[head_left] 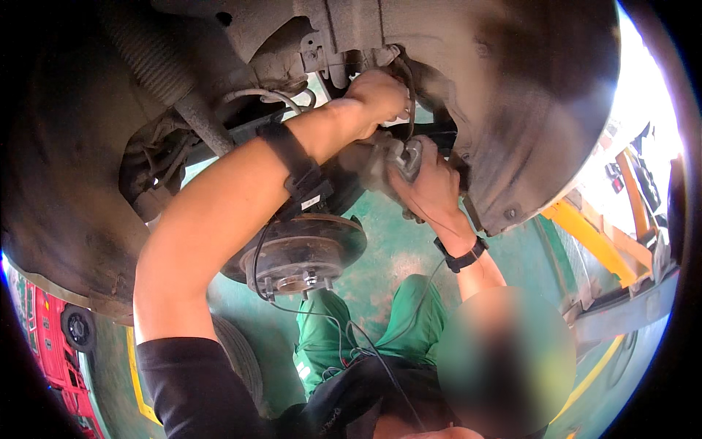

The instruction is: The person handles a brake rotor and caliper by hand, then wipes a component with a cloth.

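Observation:
My left hand (380, 99) reaches up into the wheel arch, its fingers curled beside a thin dark hose (411, 99). What those fingers hold, if anything, is hidden. Just below it to the right, my right hand (433, 183) is closed around a grey metal part (406, 157) with rounded ends. This part sits close to the hose's lower end; its exact kind cannot be made out. Below my left forearm is a rusty brake disc hub (292, 252) with wheel studs pointing down in the picture.
A coil spring and shock absorber (157, 62) slant down at the left. The wheel arch liner (534, 95) curves round on the right. A tyre (238, 358) lies on the green floor. Yellow lift parts (592, 238) stand at the right. Thin cables hang from my wrist straps.

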Demonstrator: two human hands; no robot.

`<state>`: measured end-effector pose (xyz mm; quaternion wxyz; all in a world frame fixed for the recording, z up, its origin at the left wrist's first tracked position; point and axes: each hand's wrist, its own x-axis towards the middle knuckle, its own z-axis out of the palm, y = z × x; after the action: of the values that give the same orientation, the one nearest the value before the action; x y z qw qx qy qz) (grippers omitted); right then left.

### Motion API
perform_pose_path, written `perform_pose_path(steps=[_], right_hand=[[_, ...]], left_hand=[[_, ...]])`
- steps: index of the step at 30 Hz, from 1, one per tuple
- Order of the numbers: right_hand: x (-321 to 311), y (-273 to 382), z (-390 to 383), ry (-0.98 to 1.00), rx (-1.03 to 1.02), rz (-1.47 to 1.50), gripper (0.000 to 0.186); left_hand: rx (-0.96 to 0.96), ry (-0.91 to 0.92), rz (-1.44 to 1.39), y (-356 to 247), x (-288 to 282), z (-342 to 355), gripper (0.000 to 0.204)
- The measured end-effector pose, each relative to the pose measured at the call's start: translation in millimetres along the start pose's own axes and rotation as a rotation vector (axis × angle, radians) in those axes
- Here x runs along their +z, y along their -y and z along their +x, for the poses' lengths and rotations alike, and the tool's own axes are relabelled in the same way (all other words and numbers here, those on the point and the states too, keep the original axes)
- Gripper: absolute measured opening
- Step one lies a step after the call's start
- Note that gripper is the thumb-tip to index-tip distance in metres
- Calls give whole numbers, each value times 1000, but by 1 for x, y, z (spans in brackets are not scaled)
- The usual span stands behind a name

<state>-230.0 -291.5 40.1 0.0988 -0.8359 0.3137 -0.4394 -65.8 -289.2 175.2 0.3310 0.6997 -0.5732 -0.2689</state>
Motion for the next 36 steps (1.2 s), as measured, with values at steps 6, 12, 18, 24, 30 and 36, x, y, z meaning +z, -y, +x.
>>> perform_pose_path(steps=[6,12,18,24,30,36], right_hand=[[0,-12,-6,-26,-51,-26,71],[-2,-14,-9,-43,-88,26,69],[-3,-15,-14,-92,-124,57,54],[2,-24,-18,-51,-150,48,73],[0,-26,-46,-36,-410,-89,88],[3,-26,-42,-111,-392,-18,87]], left_hand=[[-75,-61,-93,-9,8,-4,31],[-79,-8,-303,-8,16,-6,31],[-11,-138,-313,-2,27,-2,20],[21,-152,-468,-5,19,-9,18],[-90,-204,-661,-32,9,-14,16],[-45,-395,-724,-19,2,-23,18]])
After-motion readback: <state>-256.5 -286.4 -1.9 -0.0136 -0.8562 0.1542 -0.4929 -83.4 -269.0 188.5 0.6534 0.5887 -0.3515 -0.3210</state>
